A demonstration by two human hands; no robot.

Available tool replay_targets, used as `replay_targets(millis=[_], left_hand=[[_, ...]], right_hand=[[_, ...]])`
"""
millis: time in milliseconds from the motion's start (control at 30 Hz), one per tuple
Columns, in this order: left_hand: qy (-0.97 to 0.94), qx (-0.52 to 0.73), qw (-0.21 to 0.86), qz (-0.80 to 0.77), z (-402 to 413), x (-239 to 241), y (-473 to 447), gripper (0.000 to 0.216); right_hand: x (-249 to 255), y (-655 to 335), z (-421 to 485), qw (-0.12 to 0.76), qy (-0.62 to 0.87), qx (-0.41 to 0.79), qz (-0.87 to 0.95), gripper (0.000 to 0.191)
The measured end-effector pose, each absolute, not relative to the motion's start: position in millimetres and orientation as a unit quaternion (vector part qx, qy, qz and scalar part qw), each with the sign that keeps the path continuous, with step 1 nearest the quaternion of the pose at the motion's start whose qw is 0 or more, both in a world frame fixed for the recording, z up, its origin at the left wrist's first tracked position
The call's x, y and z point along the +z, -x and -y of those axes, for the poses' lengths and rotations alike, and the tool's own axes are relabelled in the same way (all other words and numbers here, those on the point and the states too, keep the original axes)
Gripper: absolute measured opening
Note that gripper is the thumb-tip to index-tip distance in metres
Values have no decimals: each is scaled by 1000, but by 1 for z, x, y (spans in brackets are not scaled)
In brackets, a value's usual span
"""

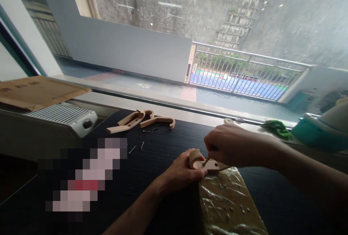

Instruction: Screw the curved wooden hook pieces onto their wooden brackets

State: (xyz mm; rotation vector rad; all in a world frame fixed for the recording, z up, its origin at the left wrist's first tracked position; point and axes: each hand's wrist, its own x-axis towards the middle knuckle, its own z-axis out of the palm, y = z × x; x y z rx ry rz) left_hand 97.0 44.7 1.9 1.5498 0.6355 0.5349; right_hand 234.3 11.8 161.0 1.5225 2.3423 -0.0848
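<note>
My left hand (pixel 186 168) is closed around the curled end of a light wooden hook (pixel 212 164), holding it against the far end of a box wrapped in clear plastic (pixel 228 202). Above the hook, my right hand (pixel 228 144) is a fist around what looks like a screwdriver (pixel 206 161). Only its thin shaft shows, slanting down into a hole near the hook's curl; the handle is hidden in my fingers. Another, darker hole is visible farther along the hook.
More wooden hooks (pixel 130 121) lie at the back of the black table (pixel 168 139), with several loose screws (pixel 132 150) near them. Behind runs a window sill with a green cloth (pixel 277 128) and a teal container (pixel 307 131). Cardboard (pixel 40 90) rests on a white vented unit at left.
</note>
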Motion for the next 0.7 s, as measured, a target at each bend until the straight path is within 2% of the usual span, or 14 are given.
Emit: replay_targets(millis=[167,400,567,700], left_hand=[[-679,230,639,-279,-44,8,-97,25],[-671,236,654,-257,-44,2,-97,30],[-665,226,665,-254,-44,2,-97,27],[-669,227,654,-272,-44,3,-98,25]], right_hand=[[160,-239,-10,171,-583,-36,-793,27],[185,-222,-6,198,-528,-10,-826,21],[179,-225,-11,233,-488,-18,-841,18],[165,-238,-16,178,-519,-29,-836,20]])
